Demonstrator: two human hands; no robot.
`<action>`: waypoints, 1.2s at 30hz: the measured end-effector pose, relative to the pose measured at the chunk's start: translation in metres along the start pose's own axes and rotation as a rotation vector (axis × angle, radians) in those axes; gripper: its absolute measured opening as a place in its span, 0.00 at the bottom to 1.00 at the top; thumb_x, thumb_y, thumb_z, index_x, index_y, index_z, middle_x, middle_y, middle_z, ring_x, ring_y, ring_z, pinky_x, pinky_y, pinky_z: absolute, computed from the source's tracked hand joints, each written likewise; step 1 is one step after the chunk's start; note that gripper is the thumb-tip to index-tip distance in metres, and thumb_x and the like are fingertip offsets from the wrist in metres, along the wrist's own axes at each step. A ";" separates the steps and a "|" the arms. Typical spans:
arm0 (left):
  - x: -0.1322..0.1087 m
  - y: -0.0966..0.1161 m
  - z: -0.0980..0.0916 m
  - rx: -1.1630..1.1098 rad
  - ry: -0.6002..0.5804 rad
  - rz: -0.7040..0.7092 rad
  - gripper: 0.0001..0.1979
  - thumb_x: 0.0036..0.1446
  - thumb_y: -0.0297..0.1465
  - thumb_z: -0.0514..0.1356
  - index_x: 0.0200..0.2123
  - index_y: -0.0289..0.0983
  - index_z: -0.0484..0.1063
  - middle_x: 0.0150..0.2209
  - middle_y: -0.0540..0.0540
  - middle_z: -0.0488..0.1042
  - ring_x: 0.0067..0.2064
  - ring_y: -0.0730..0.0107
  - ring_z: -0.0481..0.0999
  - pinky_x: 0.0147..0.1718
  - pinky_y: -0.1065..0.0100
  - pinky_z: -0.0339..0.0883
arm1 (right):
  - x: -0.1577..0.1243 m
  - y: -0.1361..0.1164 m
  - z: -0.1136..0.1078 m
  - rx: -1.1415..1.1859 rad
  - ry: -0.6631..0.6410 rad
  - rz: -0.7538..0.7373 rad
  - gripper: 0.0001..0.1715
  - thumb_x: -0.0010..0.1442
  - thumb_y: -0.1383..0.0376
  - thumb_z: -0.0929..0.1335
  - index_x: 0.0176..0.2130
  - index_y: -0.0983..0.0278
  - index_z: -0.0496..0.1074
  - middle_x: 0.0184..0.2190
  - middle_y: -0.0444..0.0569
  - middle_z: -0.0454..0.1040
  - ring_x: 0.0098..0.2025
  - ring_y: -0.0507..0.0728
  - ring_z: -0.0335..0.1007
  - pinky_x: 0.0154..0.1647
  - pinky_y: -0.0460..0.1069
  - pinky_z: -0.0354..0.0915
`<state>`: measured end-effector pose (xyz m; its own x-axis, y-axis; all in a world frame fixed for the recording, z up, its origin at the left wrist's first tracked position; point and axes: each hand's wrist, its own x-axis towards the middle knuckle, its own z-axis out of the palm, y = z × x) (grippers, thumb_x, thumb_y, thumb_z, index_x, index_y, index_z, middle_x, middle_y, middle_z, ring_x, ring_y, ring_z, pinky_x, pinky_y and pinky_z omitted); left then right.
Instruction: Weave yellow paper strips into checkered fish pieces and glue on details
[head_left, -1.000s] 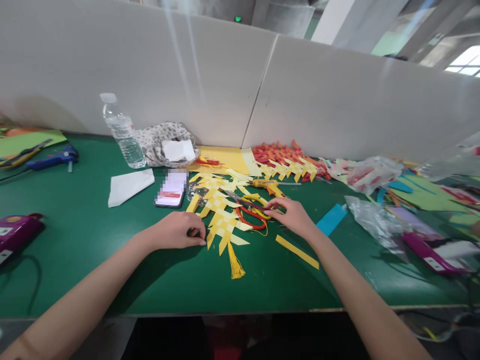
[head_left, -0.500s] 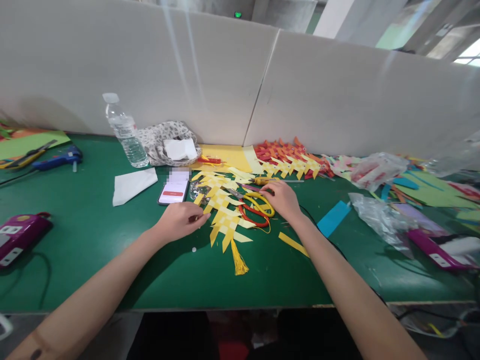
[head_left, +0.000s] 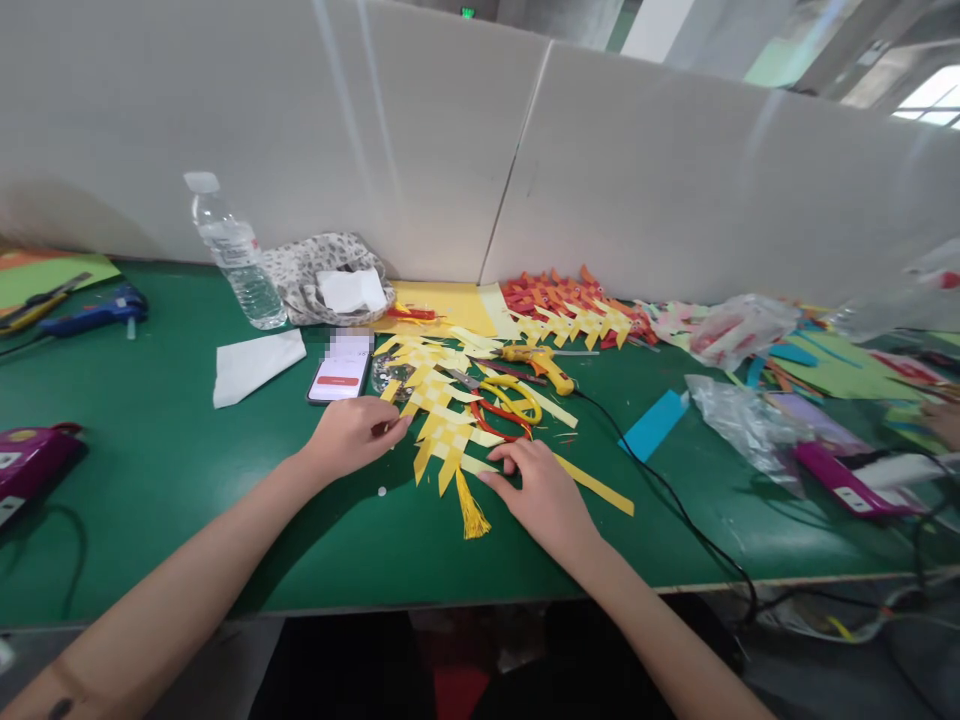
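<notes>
A woven yellow paper fish (head_left: 442,412) with pointed paper fins and a yellow tassel (head_left: 471,508) lies on the table between my hands. On its left edge, my left hand (head_left: 352,437) is closed in a pinch; what is between the fingertips is too small to make out. My right hand (head_left: 544,495) is at the fish's lower right, thumb and index finger apart around the tip of a pale fin. Scissors (head_left: 529,405) with red and yellow handles lie beside the fish, partly over its fins. Behind them rests a yellow glue gun (head_left: 553,370).
A phone (head_left: 339,372), white paper (head_left: 259,365) and a water bottle (head_left: 238,260) stand or lie left of the fish. Red paper fish (head_left: 555,295) lie against the partition. To the right are a blue strip (head_left: 654,425), a black cord (head_left: 660,478) and plastic bags (head_left: 739,425).
My right hand has moved from beside the scissors and glue gun down and toward me, to the fish's lower right fin. My left hand stays at the fish's left edge. The view has shifted slightly.
</notes>
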<state>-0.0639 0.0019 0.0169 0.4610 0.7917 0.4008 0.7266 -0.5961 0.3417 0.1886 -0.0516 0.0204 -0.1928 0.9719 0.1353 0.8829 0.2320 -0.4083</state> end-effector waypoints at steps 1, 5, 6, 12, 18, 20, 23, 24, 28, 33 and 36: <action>0.000 0.000 0.000 0.006 0.007 0.007 0.21 0.61 0.37 0.50 0.17 0.36 0.63 0.17 0.51 0.63 0.22 0.76 0.62 0.23 0.72 0.50 | -0.001 -0.001 0.001 0.001 -0.017 0.031 0.07 0.56 0.59 0.67 0.30 0.60 0.69 0.26 0.46 0.69 0.35 0.58 0.65 0.31 0.50 0.61; -0.001 -0.002 0.003 0.021 0.021 0.024 0.21 0.61 0.37 0.50 0.17 0.36 0.64 0.17 0.51 0.64 0.22 0.75 0.62 0.22 0.72 0.49 | 0.000 -0.004 0.004 0.015 -0.070 0.064 0.07 0.57 0.62 0.66 0.27 0.59 0.68 0.27 0.45 0.71 0.37 0.57 0.65 0.30 0.49 0.59; -0.001 -0.002 0.003 0.024 0.024 0.027 0.20 0.61 0.37 0.50 0.18 0.36 0.65 0.18 0.51 0.65 0.22 0.75 0.63 0.22 0.72 0.49 | 0.000 -0.005 0.003 0.016 -0.077 0.057 0.07 0.57 0.62 0.66 0.27 0.59 0.68 0.27 0.45 0.71 0.37 0.57 0.65 0.29 0.49 0.59; -0.001 -0.002 0.001 0.040 0.074 0.046 0.21 0.60 0.35 0.50 0.16 0.36 0.62 0.17 0.51 0.63 0.21 0.76 0.60 0.21 0.71 0.48 | 0.001 -0.005 -0.016 -0.011 -0.224 0.063 0.08 0.55 0.63 0.68 0.24 0.60 0.69 0.27 0.44 0.73 0.37 0.57 0.66 0.31 0.48 0.58; -0.001 0.002 -0.002 0.033 0.170 0.022 0.20 0.59 0.34 0.51 0.15 0.36 0.60 0.16 0.51 0.61 0.21 0.76 0.59 0.22 0.71 0.50 | 0.009 0.020 -0.042 -0.009 -0.395 -0.127 0.07 0.54 0.64 0.69 0.25 0.60 0.72 0.26 0.44 0.72 0.35 0.56 0.66 0.33 0.48 0.57; -0.002 0.002 -0.002 0.037 0.209 0.017 0.20 0.59 0.34 0.51 0.15 0.36 0.60 0.16 0.52 0.61 0.20 0.76 0.58 0.21 0.71 0.50 | 0.012 0.030 -0.052 -0.024 -0.438 -0.172 0.07 0.54 0.64 0.68 0.25 0.60 0.72 0.27 0.45 0.72 0.35 0.55 0.66 0.34 0.48 0.57; -0.002 0.001 -0.001 0.050 0.248 0.000 0.20 0.59 0.34 0.51 0.15 0.36 0.60 0.16 0.52 0.60 0.20 0.76 0.57 0.21 0.71 0.49 | 0.015 0.046 -0.066 -0.037 -0.491 -0.203 0.08 0.55 0.63 0.67 0.25 0.60 0.73 0.28 0.45 0.72 0.36 0.56 0.66 0.35 0.48 0.58; -0.002 0.001 -0.001 0.056 0.246 -0.008 0.20 0.59 0.34 0.51 0.15 0.36 0.60 0.16 0.52 0.60 0.20 0.76 0.57 0.21 0.71 0.49 | 0.015 0.052 -0.070 -0.032 -0.509 -0.199 0.09 0.56 0.62 0.67 0.25 0.60 0.73 0.29 0.46 0.72 0.36 0.56 0.66 0.35 0.49 0.58; -0.002 0.001 0.000 0.084 0.221 -0.044 0.20 0.60 0.35 0.50 0.16 0.36 0.61 0.16 0.51 0.61 0.21 0.76 0.59 0.21 0.71 0.49 | 0.016 0.068 -0.079 0.008 -0.522 -0.179 0.12 0.56 0.58 0.67 0.25 0.60 0.73 0.29 0.47 0.72 0.37 0.57 0.66 0.35 0.49 0.59; 0.001 -0.001 0.000 0.080 0.165 -0.155 0.15 0.60 0.37 0.50 0.27 0.37 0.69 0.24 0.49 0.70 0.25 0.73 0.66 0.22 0.72 0.53 | 0.014 0.068 -0.078 0.083 -0.437 -0.105 0.14 0.55 0.54 0.66 0.27 0.61 0.72 0.30 0.48 0.74 0.34 0.57 0.68 0.35 0.50 0.61; 0.002 0.000 0.002 0.051 0.145 -0.080 0.12 0.59 0.37 0.52 0.34 0.37 0.71 0.30 0.47 0.73 0.32 0.70 0.70 0.26 0.72 0.59 | 0.012 0.067 -0.074 0.145 -0.381 -0.007 0.15 0.54 0.53 0.65 0.28 0.61 0.72 0.30 0.47 0.75 0.32 0.56 0.68 0.33 0.49 0.62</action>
<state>-0.0621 0.0037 0.0165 0.3251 0.8063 0.4941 0.7844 -0.5217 0.3354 0.2768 -0.0271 0.0615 -0.3678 0.9093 -0.1949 0.8166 0.2155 -0.5355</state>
